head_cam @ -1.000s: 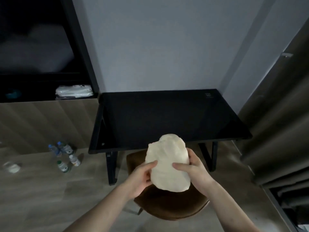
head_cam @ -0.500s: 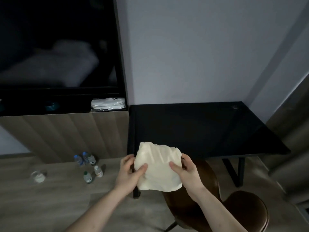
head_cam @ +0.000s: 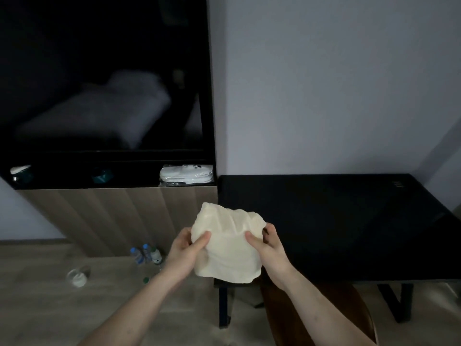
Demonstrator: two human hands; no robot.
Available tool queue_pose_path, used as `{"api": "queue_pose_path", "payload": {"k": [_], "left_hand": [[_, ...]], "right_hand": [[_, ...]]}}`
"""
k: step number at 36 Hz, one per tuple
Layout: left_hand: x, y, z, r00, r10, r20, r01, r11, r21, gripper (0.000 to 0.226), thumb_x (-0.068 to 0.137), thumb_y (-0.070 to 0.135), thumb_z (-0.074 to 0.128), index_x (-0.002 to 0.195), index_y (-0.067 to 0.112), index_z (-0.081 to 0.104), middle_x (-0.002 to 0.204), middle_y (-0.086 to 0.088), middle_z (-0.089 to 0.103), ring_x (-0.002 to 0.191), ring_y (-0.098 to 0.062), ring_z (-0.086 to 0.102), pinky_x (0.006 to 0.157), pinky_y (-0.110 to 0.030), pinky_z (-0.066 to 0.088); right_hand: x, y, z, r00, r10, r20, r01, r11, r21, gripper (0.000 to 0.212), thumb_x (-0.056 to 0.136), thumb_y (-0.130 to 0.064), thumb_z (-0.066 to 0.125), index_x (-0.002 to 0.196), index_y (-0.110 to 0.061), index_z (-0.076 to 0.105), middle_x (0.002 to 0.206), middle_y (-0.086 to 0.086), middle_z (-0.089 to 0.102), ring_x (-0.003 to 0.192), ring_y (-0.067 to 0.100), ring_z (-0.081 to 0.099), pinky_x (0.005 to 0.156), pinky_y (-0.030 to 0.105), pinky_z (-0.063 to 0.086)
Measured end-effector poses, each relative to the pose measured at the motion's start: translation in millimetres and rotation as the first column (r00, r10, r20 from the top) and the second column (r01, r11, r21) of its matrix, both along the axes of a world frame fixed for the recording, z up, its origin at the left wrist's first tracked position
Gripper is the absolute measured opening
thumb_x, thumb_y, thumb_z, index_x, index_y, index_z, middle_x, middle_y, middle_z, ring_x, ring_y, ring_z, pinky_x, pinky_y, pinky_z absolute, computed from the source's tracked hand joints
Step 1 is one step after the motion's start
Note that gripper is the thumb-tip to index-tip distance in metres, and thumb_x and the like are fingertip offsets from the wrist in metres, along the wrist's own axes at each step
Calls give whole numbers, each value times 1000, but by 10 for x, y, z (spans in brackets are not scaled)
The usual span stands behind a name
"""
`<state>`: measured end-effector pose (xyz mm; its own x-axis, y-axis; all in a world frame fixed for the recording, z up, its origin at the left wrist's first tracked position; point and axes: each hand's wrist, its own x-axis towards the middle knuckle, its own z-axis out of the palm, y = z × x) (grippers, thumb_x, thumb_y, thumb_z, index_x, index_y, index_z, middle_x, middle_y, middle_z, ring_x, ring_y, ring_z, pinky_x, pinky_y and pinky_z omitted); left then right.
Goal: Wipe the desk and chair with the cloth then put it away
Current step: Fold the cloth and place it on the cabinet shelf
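Nearest, the brown chair (head_cam: 321, 318) sits tucked under the front edge of the desk, only its seat showing between the forearms. Above it, both hands hold the cream cloth (head_cam: 228, 244) up in the air, over the desk's front-left corner and clear of its top. The left hand (head_cam: 185, 250) pinches the cloth's left edge, thumb in front and fingers closed behind; the right hand (head_cam: 268, 245) does the same on the right edge. This two-sided grip probably serves to spread or refold the cloth into a flat pad before wiping. The black desk (head_cam: 349, 226) lies bare beyond. Left of it, plastic bottles (head_cam: 146, 253) stand on the floor against the wooden cabinet (head_cam: 119, 216).
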<state>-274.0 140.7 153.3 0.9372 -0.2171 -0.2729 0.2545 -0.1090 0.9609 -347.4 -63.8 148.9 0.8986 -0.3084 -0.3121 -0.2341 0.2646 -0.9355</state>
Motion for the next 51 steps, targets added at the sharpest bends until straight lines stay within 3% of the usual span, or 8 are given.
{"api": "queue_pose_path", "payload": {"k": [6,19,28,35,39,42,46,51], "left_hand": [[587,-85,-91,989,130,69,-134,990,52,31,91,15,76,115,14,57,106,1,68,88,-6,66,60,-10,49],[1730,284,-547,998,34,45,-50,898,438,16,90,33,76,93,26,61,92,4,72,89,-16,68,81,-35,53],[2623,640,-828,979,129,-155,-71,940,334,14,92,9,73,100,1,65,68,-7,62,49,-13,52,34,-21,39],[3611,1141,-1100,927,208,-311,-129,958,257,9,97,14,68,103,12,61,99,-12,64,75,-18,59,51,-28,54],[4191,1417,-1198,895,242,-375,-172,962,212,21,99,17,65,116,10,56,111,-15,60,84,-21,59,55,-29,51],[4569,1634,-1254,872,261,-414,-205,963,176,28,100,21,64,124,8,55,115,-17,59,88,-24,60,57,-29,55],[4992,1863,-1370,835,289,-468,-273,956,104,33,101,15,61,131,5,54,103,-13,62,83,-22,60,87,-37,52],[5410,2029,-1486,826,335,-454,-340,938,73,36,100,-3,54,136,2,54,141,-30,53,70,-15,49,100,-39,50]], "right_hand": [[667,-51,-139,999,19,-45,-18,999,26,51,89,-20,80,129,-28,50,121,0,70,101,11,73,75,25,59],[1882,202,-611,938,123,-323,-149,987,-58,40,90,-22,78,124,-15,58,115,2,70,103,19,70,92,42,60],[2678,704,-900,906,117,-407,-114,993,33,43,92,-16,74,128,-16,50,117,9,65,101,28,70,82,46,63],[3594,1334,-1204,901,75,-426,-18,991,135,70,56,-28,85,119,-7,61,109,16,74,95,33,75,82,57,62],[4166,1656,-1380,899,36,-437,31,989,146,51,73,-20,86,116,-7,62,104,16,75,95,33,75,83,62,60],[4561,1883,-1401,907,14,-422,48,989,137,64,62,-29,83,119,-7,64,104,16,76,92,31,75,78,53,63],[5031,2113,-1356,931,-15,-363,59,992,111,43,77,-8,78,119,-3,66,111,18,74,102,33,73,88,49,61],[5470,2249,-1354,927,88,-365,-62,995,81,56,91,-5,72,139,-17,46,134,10,58,121,30,61,93,36,52]]}}
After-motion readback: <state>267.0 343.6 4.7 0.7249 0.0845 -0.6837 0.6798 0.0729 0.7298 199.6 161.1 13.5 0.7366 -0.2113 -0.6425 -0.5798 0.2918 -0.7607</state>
